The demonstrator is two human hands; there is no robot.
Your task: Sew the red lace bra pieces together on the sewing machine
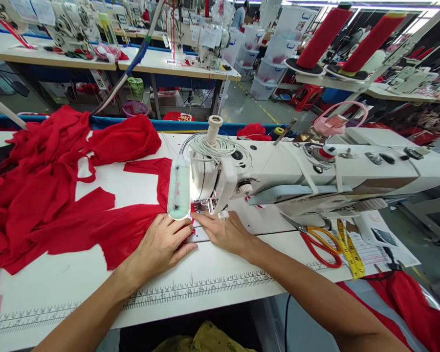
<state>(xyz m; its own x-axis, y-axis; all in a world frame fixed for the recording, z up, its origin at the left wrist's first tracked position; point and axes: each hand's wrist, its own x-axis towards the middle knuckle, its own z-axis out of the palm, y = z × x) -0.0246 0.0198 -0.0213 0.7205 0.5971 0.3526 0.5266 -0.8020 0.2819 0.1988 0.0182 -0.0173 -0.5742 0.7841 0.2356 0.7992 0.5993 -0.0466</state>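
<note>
A white sewing machine point(315, 176) stands on the white table point(58, 283), its needle area just beyond my fingers. My left hand point(161, 247) lies flat with fingers spread on red fabric point(106, 230) at the presser foot. My right hand point(227, 232) rests flat beside it, fingers stretched toward the needle plate and touching the fabric's edge. Neither hand grips anything. More red fabric point(40, 166) is heaped over the table's left side.
Red-handled scissors point(320, 244) and a yellow tape measure point(350, 249) lie right of my right hand, under the machine arm. Two red thread cones point(348, 36) stand at the back right. A ruler strip point(190, 288) runs along the table's front edge. Other sewing stations fill the background.
</note>
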